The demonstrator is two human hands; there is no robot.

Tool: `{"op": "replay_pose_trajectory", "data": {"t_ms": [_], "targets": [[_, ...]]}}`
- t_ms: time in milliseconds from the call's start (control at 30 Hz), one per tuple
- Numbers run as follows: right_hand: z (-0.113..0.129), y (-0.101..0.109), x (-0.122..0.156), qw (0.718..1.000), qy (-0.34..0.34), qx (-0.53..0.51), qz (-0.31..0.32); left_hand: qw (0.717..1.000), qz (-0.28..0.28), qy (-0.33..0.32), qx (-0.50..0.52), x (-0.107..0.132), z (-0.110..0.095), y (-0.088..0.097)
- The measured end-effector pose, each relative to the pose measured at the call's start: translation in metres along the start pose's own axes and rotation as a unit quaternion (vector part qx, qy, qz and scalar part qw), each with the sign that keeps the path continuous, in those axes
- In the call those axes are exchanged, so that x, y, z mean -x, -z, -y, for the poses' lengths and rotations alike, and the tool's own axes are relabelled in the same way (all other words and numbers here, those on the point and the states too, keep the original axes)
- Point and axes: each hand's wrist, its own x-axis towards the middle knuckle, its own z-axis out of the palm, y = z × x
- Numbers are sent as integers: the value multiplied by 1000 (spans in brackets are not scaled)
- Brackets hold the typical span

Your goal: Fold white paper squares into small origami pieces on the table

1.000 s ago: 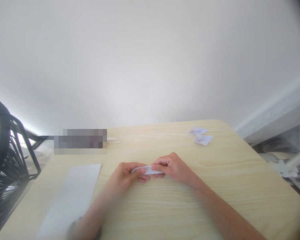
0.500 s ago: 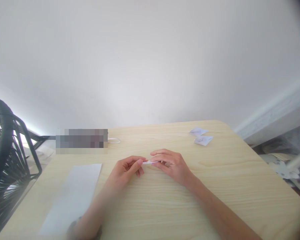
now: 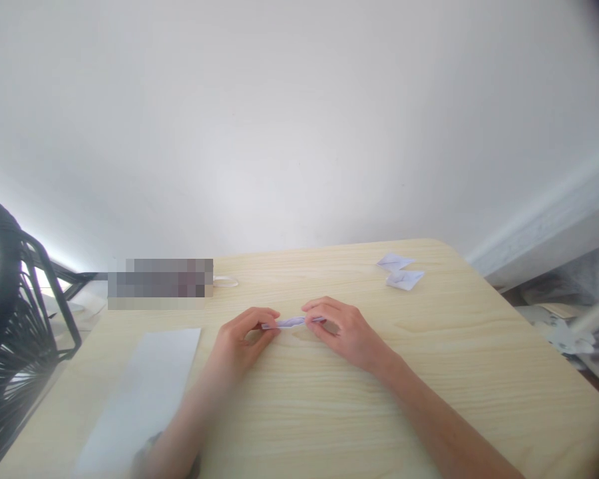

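Between my hands is a narrow piece of folded white paper (image 3: 293,322), seen nearly edge-on just over the table. My left hand (image 3: 247,334) pinches its left end between thumb and fingers. The right end is gripped by my right hand (image 3: 342,331), with the thumb below and the fingers above. The paper's middle shows in the gap between the two hands; its ends are partly hidden by fingertips. Two folded white paper pieces (image 3: 395,261) (image 3: 405,279) lie close together at the table's far right.
White paper sheets (image 3: 144,386) lie on the light wooden table (image 3: 299,412) left of my left forearm. A blurred-out object (image 3: 160,283) with a pale loop (image 3: 225,281) sits at the back left. A dark woven chair (image 3: 4,286) stands at left, and a white wall (image 3: 299,133) rises behind.
My left hand has shifted slightly left and its fingers have moved to the paper's left end. More of the folded paper shows between the hands. My right hand has hardly moved.
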Motion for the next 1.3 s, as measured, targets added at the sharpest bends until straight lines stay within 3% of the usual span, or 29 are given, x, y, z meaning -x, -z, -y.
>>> {"op": "replay_pose_trajectory", "data": {"t_ms": [167,400,767,1100,1300], "targets": [[2,3,0,998,-9,60,2,998,15,-34,-46,1,-1,3],[5,0,0,993,-58,99,-13,986,28,-130,-105,4,2,4],[21,-17,-1,993,-71,97,17,984,36,-99,-141,3,-12,-9],[17,-17,-2,986,-101,127,31,984,61,-26,-168,3,-16,-6],[18,-20,-1,980,-109,160,49,975,61,-28,-212,3,-13,-14]]}}
